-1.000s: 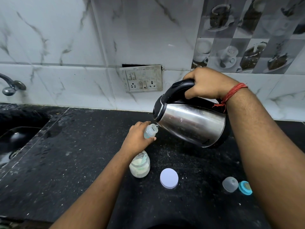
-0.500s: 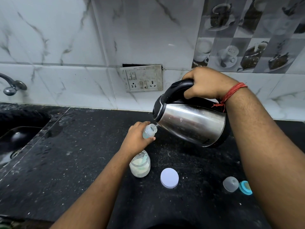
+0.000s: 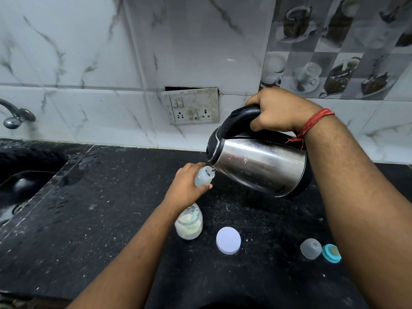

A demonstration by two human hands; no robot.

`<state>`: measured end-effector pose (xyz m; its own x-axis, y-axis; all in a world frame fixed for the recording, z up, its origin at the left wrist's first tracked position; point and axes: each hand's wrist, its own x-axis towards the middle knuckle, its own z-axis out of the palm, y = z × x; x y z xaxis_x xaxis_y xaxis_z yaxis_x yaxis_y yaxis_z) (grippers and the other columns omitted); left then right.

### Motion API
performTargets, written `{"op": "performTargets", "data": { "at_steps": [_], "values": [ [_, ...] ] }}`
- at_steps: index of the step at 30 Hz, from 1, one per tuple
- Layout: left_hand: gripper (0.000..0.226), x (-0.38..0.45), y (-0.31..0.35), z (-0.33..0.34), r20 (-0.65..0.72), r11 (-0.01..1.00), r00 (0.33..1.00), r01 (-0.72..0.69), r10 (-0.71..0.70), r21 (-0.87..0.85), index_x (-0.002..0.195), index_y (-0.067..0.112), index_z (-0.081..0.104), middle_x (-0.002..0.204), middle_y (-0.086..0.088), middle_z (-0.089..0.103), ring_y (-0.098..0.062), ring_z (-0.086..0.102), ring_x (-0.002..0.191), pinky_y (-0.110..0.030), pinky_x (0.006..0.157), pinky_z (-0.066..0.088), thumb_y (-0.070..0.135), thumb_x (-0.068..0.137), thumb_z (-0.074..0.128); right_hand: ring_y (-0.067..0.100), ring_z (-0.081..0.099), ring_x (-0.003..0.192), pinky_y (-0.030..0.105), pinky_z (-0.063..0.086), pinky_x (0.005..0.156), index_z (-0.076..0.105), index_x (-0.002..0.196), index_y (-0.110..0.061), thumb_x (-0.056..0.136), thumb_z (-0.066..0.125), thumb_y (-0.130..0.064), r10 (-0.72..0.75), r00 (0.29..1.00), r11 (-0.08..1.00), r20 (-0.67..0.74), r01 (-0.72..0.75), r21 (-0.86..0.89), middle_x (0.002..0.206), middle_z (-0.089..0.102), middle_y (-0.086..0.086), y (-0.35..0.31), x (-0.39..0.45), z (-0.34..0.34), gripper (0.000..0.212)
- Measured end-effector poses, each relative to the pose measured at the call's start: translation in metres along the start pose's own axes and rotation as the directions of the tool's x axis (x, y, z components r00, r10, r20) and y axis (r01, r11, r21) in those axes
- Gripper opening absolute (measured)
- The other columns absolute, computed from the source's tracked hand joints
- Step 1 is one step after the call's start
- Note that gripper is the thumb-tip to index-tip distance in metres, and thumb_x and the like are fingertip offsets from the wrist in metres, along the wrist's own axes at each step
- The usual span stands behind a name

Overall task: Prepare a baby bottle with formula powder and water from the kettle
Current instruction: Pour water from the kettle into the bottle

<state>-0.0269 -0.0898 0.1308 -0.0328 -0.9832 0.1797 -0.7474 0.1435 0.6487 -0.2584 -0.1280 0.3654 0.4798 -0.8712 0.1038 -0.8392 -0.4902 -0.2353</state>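
R hand fingers wrapped round black handle of tilted steel kettle, spout at mouth of small clear baby bottle; L hand fingers grip bottle above black tabletop.

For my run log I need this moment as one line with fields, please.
step: pouring water | right hand: holds tilted kettle | left hand: holds baby bottle at spout | formula jar: open, lid beside
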Motion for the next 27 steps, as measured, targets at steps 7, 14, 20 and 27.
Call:
{"op": "performTargets", "data": {
  "at_steps": [7,14,20,27],
  "values": [
    [0.070,-0.0001,0.0009,0.0011,0.001,1.000,1.000,-0.012,0.012,-0.011,0.145,0.023,0.052,0.129,0.001,0.057,-0.024,0.051,0.126,-0.048,0.109,0.044,0.039,0.083,0.083,0.015,0.060,0.063,0.025,0.037,0.054,0.067,0.079,-0.029,0.072,0.071,-0.014,-0.011,1.000,1.000,-0.007,0.010,-0.017,0.066,0.065,-0.004,-0.0014,0.0012,-0.0017,0.018],
    [0.072,-0.0004,0.0015,-0.0013,-0.005,1.000,1.000,-0.008,0.008,-0.016,0.147,0.023,0.052,0.132,0.001,0.056,-0.023,0.050,0.128,-0.047,0.111,0.043,0.038,0.084,0.083,0.015,0.060,0.064,0.025,0.038,0.054,0.069,0.081,-0.027,0.071,0.071,-0.015,-0.012,1.000,0.999,-0.009,0.012,-0.042,0.066,0.065,-0.005,-0.0021,0.0023,-0.0023,0.016],
    [0.073,-0.0013,0.0026,-0.0021,0.000,1.000,1.000,0.001,-0.001,-0.019,0.148,0.023,0.051,0.136,0.001,0.056,-0.021,0.049,0.130,-0.048,0.112,0.043,0.039,0.085,0.082,0.012,0.059,0.062,0.023,0.036,0.053,0.066,0.077,-0.029,0.072,0.071,-0.016,-0.014,1.000,0.999,-0.003,0.014,-0.052,0.065,0.064,-0.006,-0.0023,0.0027,-0.0045,0.015],
    [0.070,-0.0035,0.0059,-0.0006,0.005,1.000,1.000,0.001,-0.001,-0.012,0.147,0.024,0.051,0.134,0.002,0.056,-0.022,0.049,0.129,-0.048,0.111,0.044,0.038,0.085,0.082,0.012,0.058,0.061,0.024,0.037,0.053,0.063,0.072,-0.030,0.072,0.070,-0.014,-0.022,1.000,0.998,0.010,0.022,-0.058,0.063,0.063,-0.006,-0.0051,0.0018,-0.0083,0.018]
  ]
}}
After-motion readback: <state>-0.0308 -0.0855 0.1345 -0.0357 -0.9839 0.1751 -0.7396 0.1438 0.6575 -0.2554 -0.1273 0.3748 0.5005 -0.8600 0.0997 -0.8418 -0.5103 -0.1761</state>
